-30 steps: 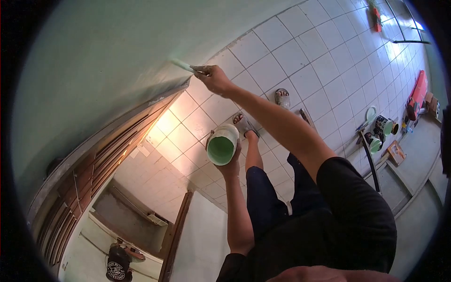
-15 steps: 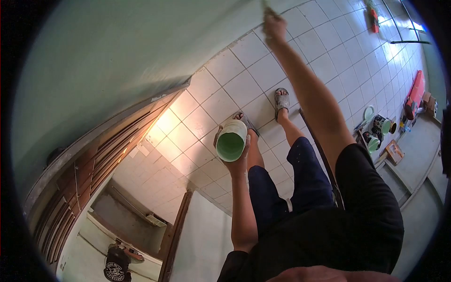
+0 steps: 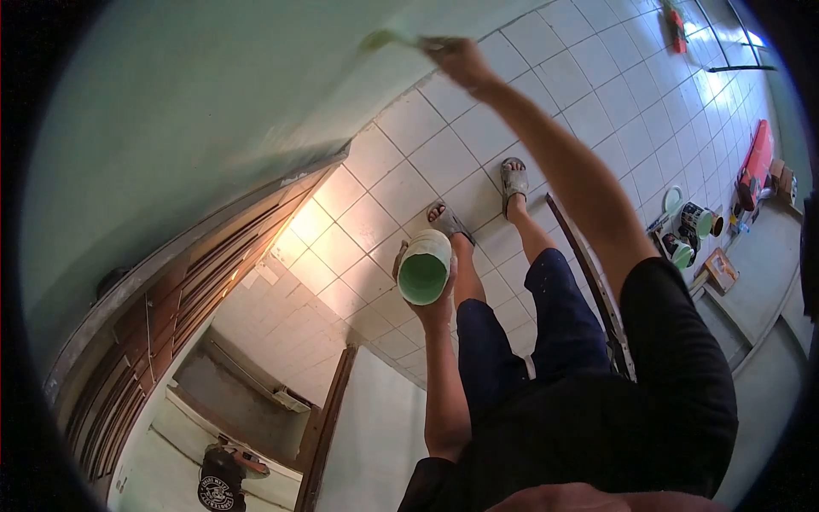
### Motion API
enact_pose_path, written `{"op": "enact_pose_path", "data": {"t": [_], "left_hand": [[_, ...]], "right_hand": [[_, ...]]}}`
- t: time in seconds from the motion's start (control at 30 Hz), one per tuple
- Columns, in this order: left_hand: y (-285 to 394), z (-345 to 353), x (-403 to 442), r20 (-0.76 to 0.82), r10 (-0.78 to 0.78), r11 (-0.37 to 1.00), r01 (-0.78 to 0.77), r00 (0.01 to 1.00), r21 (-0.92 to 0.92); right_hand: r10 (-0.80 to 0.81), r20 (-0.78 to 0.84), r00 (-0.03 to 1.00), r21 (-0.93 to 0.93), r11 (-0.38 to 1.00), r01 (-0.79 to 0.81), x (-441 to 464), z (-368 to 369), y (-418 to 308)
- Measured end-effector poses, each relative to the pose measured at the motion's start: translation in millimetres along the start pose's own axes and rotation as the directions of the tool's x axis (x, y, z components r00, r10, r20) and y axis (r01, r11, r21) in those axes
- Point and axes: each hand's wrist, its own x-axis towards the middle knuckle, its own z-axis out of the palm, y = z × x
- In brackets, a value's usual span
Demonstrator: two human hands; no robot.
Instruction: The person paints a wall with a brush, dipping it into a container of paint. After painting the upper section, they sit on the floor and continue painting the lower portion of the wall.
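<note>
My left hand (image 3: 436, 309) is wrapped round a white tub (image 3: 426, 245) with light green paint (image 3: 423, 280) inside, held in front of my legs. Its open top faces the camera. At the upper middle, my right hand (image 3: 459, 61) grips a paintbrush (image 3: 381, 39) by the handle. The brush head, blurred by motion, is at the pale green wall (image 3: 196, 111); whether the bristles touch it I cannot tell.
White tiles cover the floor (image 3: 589, 102). Several paint containers (image 3: 701, 224) and a red object (image 3: 758, 166) lie at the right. A wooden door frame (image 3: 324, 427) stands lower left. Another person in a black shirt (image 3: 220, 480) is beyond the doorway.
My right hand has swung left, and the brush has come across the wall from the top edge of the view. The tub in my left hand sits slightly lower in view.
</note>
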Motion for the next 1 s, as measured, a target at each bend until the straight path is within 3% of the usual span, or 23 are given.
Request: {"op": "enact_pose_path", "data": {"t": [0.07,0.13,0.17,0.23,0.3,0.33,0.37,0.4,0.43,0.47,0.5,0.57,0.6,0.67,0.7,0.73,0.77,0.8,0.83,0.87,0.9,0.97,1.0], "left_hand": [[10.8,4.1,2.7,-0.002,0.054,0.998,-0.054,0.999,0.035],[13.5,3.9,4.4,0.003,0.092,0.992,-0.092,0.996,0.092],[14.0,3.1,5.5,0.015,0.123,0.981,-0.124,0.992,0.15],[12.0,2.6,6.9,0.013,0.115,0.988,-0.116,0.993,0.101],[8.8,2.9,5.4,0.016,0.103,0.993,-0.103,0.995,0.052],[8.0,1.5,4.7,0.013,0.073,0.996,-0.074,0.997,0.051],[7.8,1.7,5.3,0.008,0.047,0.998,-0.047,0.999,0.049],[10.0,2.6,5.4,0.002,0.05,0.998,-0.05,0.999,0.049],[13.9,1.9,4.6,-0.003,0.036,0.997,-0.035,0.999,0.063],[16.8,1.8,3.3,-0.006,0.021,0.997,-0.02,1.0,0.077],[18.6,0.5,2.1,-0.003,0.023,0.996,-0.023,1.0,0.083],[21.7,-0.1,1.4,0.028,0.039,0.99,-0.042,0.999,0.137],[22.9,-0.6,0.6,0.027,0.04,0.989,-0.043,0.999,0.142],[26.3,-0.1,-1.3,0.034,0.049,0.991,-0.053,0.998,0.121],[29.5,1.2,-1.8,0.035,0.051,0.991,-0.055,0.998,0.119],[33.3,2.6,-2.5,0.037,0.039,0.994,-0.042,0.999,0.103],[35.1,3.6,-2.8,0.038,0.026,0.996,-0.029,0.999,0.086],[35.8,4.0,-3.0,0.037,0.026,0.996,-0.029,0.999,0.082],[35.2,4.8,-2.6,0.041,0.046,0.995,-0.049,0.998,0.085],[33.8,5.4,-2.1,0.046,0.065,0.994,-0.069,0.997,0.089],[30.7,5.8,-3.6,0.043,0.062,0.994,-0.066,0.997,0.089],[24.2,5.4,-4.3,0.028,0.085,0.996,-0.084,0.996,-0.028],[23.4,3.1,-5.1,0.026,0.084,0.996,-0.083,0.996,-0.028]], "right_hand": [[0.025,-0.149,0.988,0.015,1.0,-0.023,14.0,-50.0,2.8],[0.098,-0.254,0.962,0.285,0.958,-0.023,17.4,-86.9,5.2],[0.094,-0.249,0.964,0.286,0.958,-0.019,20.1,-84.1,3.8],[0.096,-0.563,0.821,0.291,0.953,0.088,21.8,-80.5,-1.1],[0.027,-0.619,0.785,0.21,0.969,0.133,33.1,-42.3,11.0],[-0.057,-0.598,0.799,0.115,0.981,0.156,36.4,-6.4,23.0],[0.082,-0.505,0.859,0.144,0.99,-0.01,12.7,32.9,-0.7],[0.094,-0.49,0.866,0.154,0.988,-0.02,-6.7,75.9,-7.1],[-0.061,-0.488,0.871,0.062,0.993,0.104,-34.8,110.7,-20.8],[-0.048,-0.352,0.935,0.0,0.999,0.052,-58.6,132.3,-25.3],[0.053,-0.12,0.991,0.06,0.997,-0.046,-80.1,149.1,-23.9],[-0.008,0.229,0.973,-0.061,0.998,0.023,-108.8,160.9,-26.4],[0.022,0.281,0.959,-0.065,0.998,-0.004,-112.0,162.6,-34.8],[0.049,0.21,0.976,-0.001,0.999,-0.05,-93.6,140.8,-42.9],[-0.096,0.129,0.987,0.081,0.993,0.086,-68.8,127.3,-20.7],[-0.116,0.109,0.987,0.02,0.993,0.115,-44.8,100.0,-16.6],[0.22,0.163,0.962,-0.129,0.971,-0.201,-41.1,58.2,-61.6],[-0.005,0.054,0.999,-0.062,0.998,0.009,-21.6,40.2,-28.8],[-0.078,-0.021,0.997,-0.136,0.988,0.075,-21.7,12.7,-44.0],[-0.056,-0.09,0.994,-0.094,0.994,0.048,-12.6,-9.0,-38.3],[-0.135,-0.198,0.971,-0.084,0.989,0.12,4.8,-27.8,-14.3],[0.008,-0.448,0.894,0.08,0.996,0.031,6.6,-46.7,-18.2],[0.008,-0.446,0.895,0.08,0.996,0.031,6.0,-43.1,-17.9]]}}
